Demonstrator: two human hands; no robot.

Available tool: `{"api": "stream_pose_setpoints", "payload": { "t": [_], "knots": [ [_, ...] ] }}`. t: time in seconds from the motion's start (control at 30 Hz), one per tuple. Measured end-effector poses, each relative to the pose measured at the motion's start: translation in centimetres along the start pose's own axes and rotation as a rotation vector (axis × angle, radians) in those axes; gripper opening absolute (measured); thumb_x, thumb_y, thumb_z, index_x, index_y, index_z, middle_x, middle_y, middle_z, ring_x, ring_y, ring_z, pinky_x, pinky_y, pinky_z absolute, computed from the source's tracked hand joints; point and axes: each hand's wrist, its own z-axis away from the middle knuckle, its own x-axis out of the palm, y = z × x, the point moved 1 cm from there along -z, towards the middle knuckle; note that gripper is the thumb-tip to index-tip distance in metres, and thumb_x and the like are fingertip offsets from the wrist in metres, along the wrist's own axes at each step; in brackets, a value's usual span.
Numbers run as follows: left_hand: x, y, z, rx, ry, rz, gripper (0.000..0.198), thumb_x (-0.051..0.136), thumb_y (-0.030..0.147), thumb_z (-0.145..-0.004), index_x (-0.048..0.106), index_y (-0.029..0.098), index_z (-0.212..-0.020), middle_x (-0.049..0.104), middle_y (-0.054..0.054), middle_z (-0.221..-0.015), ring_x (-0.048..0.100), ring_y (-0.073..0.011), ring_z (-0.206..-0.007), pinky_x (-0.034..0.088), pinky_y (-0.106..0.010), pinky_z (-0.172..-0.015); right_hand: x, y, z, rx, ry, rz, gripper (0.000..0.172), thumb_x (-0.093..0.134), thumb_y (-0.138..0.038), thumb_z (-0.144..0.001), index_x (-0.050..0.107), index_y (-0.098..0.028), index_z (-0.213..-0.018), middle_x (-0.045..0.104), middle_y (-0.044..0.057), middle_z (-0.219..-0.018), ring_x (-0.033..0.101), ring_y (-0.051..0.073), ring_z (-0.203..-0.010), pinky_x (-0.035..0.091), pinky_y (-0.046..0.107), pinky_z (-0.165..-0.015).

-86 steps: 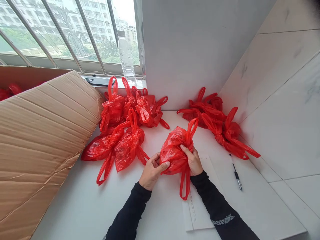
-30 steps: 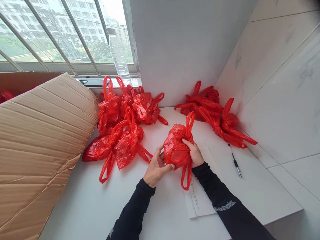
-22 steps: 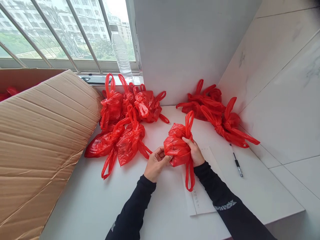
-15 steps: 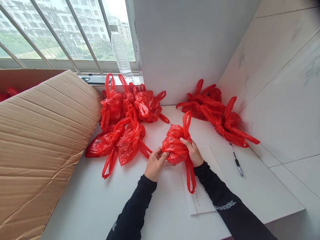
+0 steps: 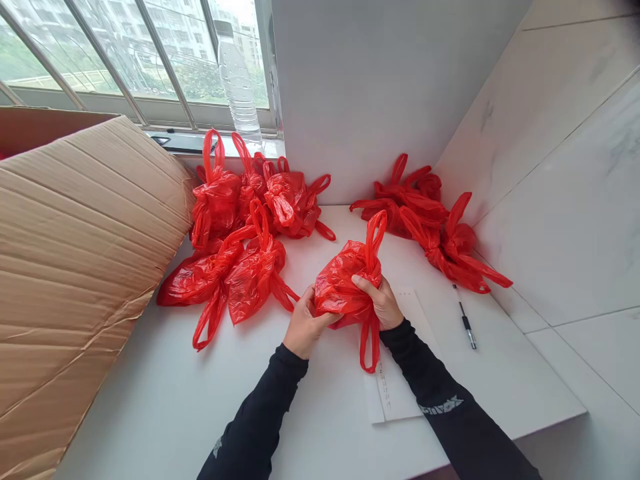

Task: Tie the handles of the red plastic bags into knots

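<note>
A knotted red plastic bag (image 5: pixel 345 277) is held between my two hands above the white table. My left hand (image 5: pixel 306 323) grips its lower left side, thumb in front and fingers partly hidden behind the bag. Near the knot, my right hand (image 5: pixel 380 300) closes on the right side with its thumb across the front. One handle loop sticks up and another hangs below. What is inside the bag cannot be made out. Under my right forearm lies a sheet of paper (image 5: pixel 400 393) with handwriting, partly covered.
A large cardboard box (image 5: pixel 85 253) stands at the left. Several tied red bags (image 5: pixel 255 280) are heaped beside it, and a second heap of red bags (image 5: pixel 425 213) rests against the right wall. A pen (image 5: pixel 467 321) lies right of the paper. A plastic bottle (image 5: pixel 239 87) stands on the windowsill.
The held bag has been turned and shifted slightly left, and its left side looks fuller and more spread. My left hand has moved a little with it. The whole view has shifted slightly.
</note>
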Motion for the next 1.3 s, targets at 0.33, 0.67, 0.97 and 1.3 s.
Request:
{"api": "stream_pose_setpoints", "payload": {
  "t": [0.33, 0.67, 0.97, 1.3],
  "knots": [
    [0.42, 0.23, 0.15, -0.098, -0.008, 0.085, 0.053, 0.080, 0.024, -0.068, 0.060, 0.020, -0.116, 0.068, -0.009, -0.118, 0.068, -0.0273, -0.099, 0.060, -0.038, -0.077, -0.17, 0.17, 0.06, -0.048, -0.017, 0.117, 0.034, 0.076, -0.039, -0.079, 0.067, -0.021, -0.106, 0.073, 0.004, -0.104, 0.069, 0.027, -0.101, 0.055, 0.043, -0.093],
    [0.19, -0.02, -0.15, 0.008, -0.047, -0.026, 0.071, 0.085, 0.020, -0.063, 0.055, 0.018, -0.127, 0.068, -0.011, -0.120, 0.063, -0.0278, -0.111, 0.049, -0.042, -0.098, -0.02, -0.60, 0.40, -0.166, -0.058, 0.234, 0.046, 0.077, -0.035, -0.077, 0.061, -0.025, -0.119, 0.070, 0.005, -0.117, 0.065, 0.027, -0.109, 0.050, 0.048, -0.102],
    [0.07, 0.37, -0.02, -0.088, -0.030, 0.102, 0.051, 0.087, 0.016, -0.056, 0.068, 0.015, -0.104, 0.075, -0.008, -0.098, 0.070, -0.0263, -0.093, 0.052, -0.040, -0.091, 0.11, -0.50, 0.59, -0.115, -0.053, 0.232, 0.037, 0.077, -0.038, -0.078, 0.067, -0.022, -0.110, 0.073, 0.005, -0.110, 0.067, 0.030, -0.107, 0.052, 0.048, -0.099],
    [-0.01, 0.15, 0.13, -0.064, -0.085, 0.027, 0.039, 0.086, 0.025, -0.063, 0.071, 0.015, -0.098, 0.075, -0.009, -0.102, 0.067, -0.0279, -0.102, 0.049, -0.040, -0.095, 0.07, -0.72, 0.72, -0.073, -0.065, 0.192, 0.029, 0.078, -0.040, -0.077, 0.071, -0.022, -0.100, 0.075, 0.004, -0.099, 0.070, 0.028, -0.097, 0.056, 0.045, -0.090]
  ]
}}
